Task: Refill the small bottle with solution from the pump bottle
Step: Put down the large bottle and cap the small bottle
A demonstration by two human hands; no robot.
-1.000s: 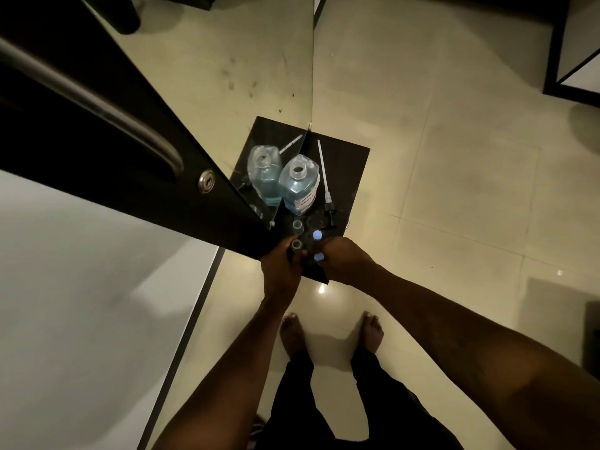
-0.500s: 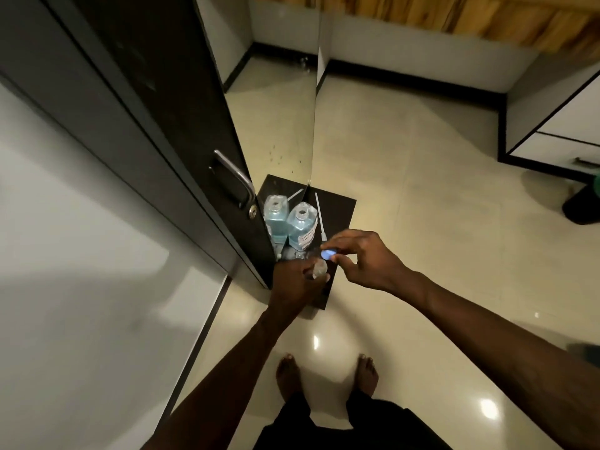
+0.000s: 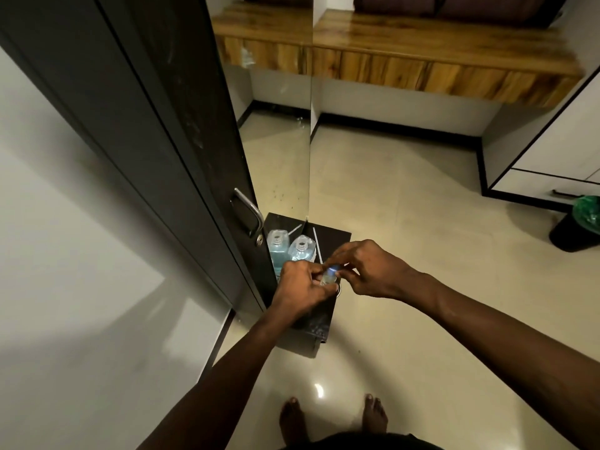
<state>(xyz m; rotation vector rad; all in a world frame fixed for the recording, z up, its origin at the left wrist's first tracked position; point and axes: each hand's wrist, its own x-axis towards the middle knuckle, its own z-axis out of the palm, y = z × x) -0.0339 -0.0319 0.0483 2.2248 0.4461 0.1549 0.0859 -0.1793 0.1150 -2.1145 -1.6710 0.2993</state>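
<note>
- Head view, nearest first: two bare feet (image 3: 334,417) stand on the glossy tile floor (image 3: 406,222), below both forearms.
- Left hand (image 3: 300,287) is curled around the small bottle (image 3: 328,278), which is held above the near part of the black stand (image 3: 328,315).
- Right hand (image 3: 363,271), just right of the left one, pinches a small blue cap (image 3: 331,270) at the top of the small bottle; whether the cap sits on the neck or just over it cannot be told.
- Just beyond the left hand's knuckles, the pump bottle (image 3: 302,250) stands upright on the stand with its neck open and blue solution inside.
- Beyond the right hand's fingertips, the pump's thin dip tube (image 3: 316,244) lies on the stand, beside the pump bottle.
- Left of the pump bottle, a mirror panel (image 3: 276,157) shows its reflection; left of that is a dark door with a metal handle (image 3: 250,212).
- Far to the right of the right hand stands a black bin with a green liner (image 3: 581,225).
- Farthest, a wooden ledge (image 3: 438,56) runs along the wall.
</note>
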